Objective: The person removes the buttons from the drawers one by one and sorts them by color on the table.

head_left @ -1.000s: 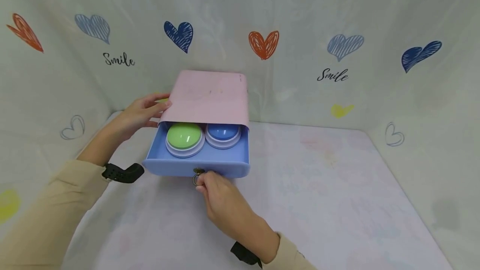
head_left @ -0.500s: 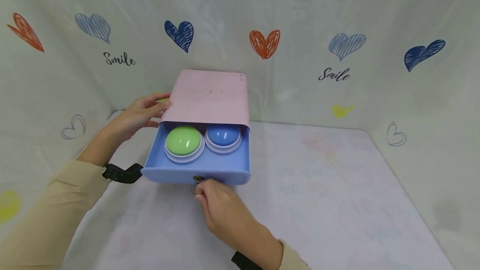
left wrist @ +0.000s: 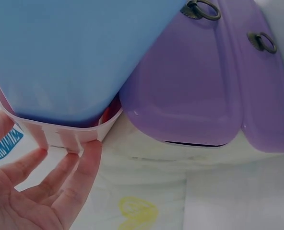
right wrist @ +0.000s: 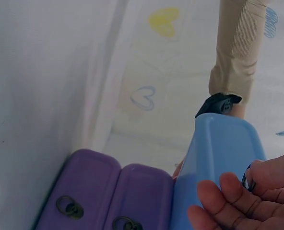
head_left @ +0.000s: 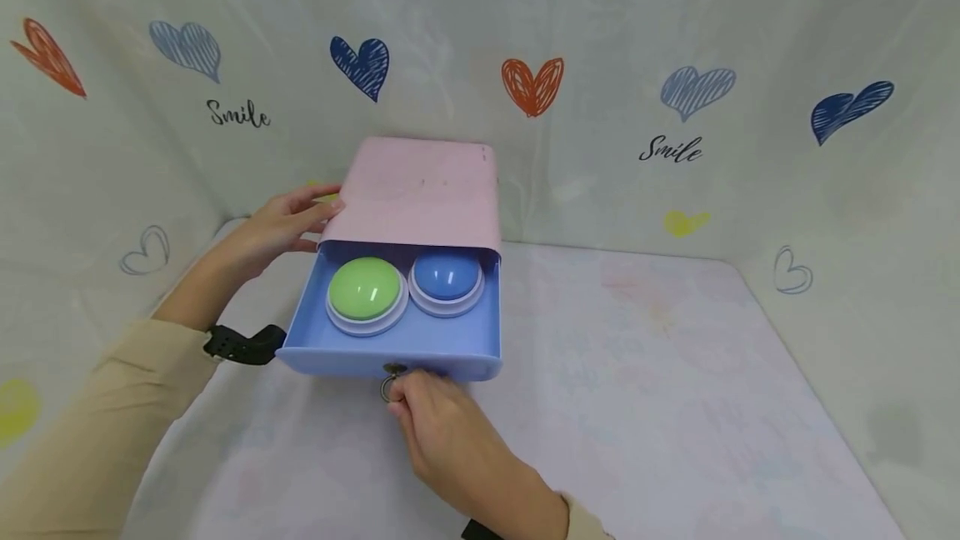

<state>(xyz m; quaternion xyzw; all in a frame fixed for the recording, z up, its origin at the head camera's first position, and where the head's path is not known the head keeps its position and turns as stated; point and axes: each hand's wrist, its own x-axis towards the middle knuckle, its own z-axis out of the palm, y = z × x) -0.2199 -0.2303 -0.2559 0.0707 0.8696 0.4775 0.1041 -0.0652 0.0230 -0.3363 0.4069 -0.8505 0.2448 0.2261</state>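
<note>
A small cabinet with a pink top [head_left: 420, 190] stands at the back, its blue drawer [head_left: 315, 361] pulled well out towards me. Inside the drawer sit two domed push buttons on white bases, a green button [head_left: 365, 288] and a blue button [head_left: 447, 275]. My right hand [head_left: 453, 440] pinches the metal ring pull [head_left: 386, 390] on the drawer's front. Against the cabinet's left side rests my left hand [head_left: 273, 227]. In the left wrist view its fingers [left wrist: 87, 167] lie along the pink casing's side wall, extended.
Below the blue drawer are purple drawers [left wrist: 180, 86] with ring pulls of their own, visible in both wrist views. A white cloth [head_left: 637, 407] covers the table. Behind the cabinet hangs a pale curtain [head_left: 600, 23] printed with hearts and "Smile".
My right hand has drawn the blue drawer further out towards me, showing more of both buttons. The left hand stays in place on the cabinet's side.
</note>
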